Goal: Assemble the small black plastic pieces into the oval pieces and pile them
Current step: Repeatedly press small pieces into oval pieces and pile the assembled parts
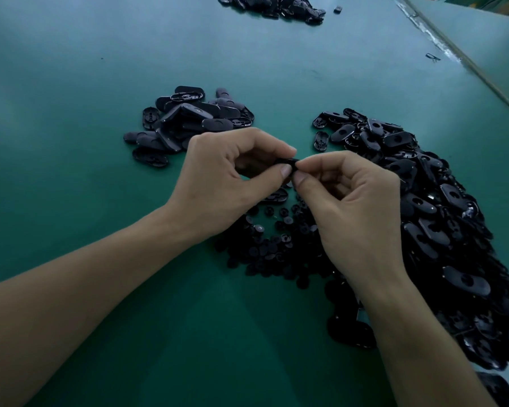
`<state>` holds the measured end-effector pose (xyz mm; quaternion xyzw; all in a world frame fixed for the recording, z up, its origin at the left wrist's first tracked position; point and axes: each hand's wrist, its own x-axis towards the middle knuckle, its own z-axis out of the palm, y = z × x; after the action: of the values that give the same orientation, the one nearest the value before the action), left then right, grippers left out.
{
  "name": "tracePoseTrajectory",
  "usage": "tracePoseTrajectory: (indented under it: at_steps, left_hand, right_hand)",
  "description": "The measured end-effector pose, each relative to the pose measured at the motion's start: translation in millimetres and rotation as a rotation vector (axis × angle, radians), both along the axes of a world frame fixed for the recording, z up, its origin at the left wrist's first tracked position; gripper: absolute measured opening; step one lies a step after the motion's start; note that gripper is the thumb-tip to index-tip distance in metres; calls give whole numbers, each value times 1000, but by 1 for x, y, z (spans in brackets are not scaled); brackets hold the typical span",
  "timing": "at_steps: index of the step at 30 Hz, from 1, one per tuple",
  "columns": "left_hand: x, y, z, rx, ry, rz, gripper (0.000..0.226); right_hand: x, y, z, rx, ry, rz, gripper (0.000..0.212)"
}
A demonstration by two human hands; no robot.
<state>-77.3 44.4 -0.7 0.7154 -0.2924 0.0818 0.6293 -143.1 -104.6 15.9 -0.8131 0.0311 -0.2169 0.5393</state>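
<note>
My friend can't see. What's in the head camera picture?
The left hand and right hand pinch one black piece together above a green table. Beneath them lie small round pieces, a big heap of oval pieces to the right, a smaller pile beyond.

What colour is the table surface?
Plain teal green table, uniformly coloured; the head view shows it clearly.

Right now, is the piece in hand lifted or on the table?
Lifted: left hand and right hand pinch the black piece between them, above the green table.
</note>
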Motion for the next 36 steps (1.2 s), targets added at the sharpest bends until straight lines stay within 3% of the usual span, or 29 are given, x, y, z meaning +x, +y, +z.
tracePoseTrajectory:
  at_steps: [22, 30, 36]
  left_hand:
    - [0, -1, -3, 17, -47, 26, 24]
    - [0, -1, -2, 14, -19, 8, 25]
    - [1, -1, -3, 37, -37, 24, 22]
  right_hand:
    - [0, 0, 0, 36, 1, -37, 18]
    - [-1, 5, -2, -114, -60, -74, 23]
    - [-2, 7, -4, -115, -80, -89, 19]
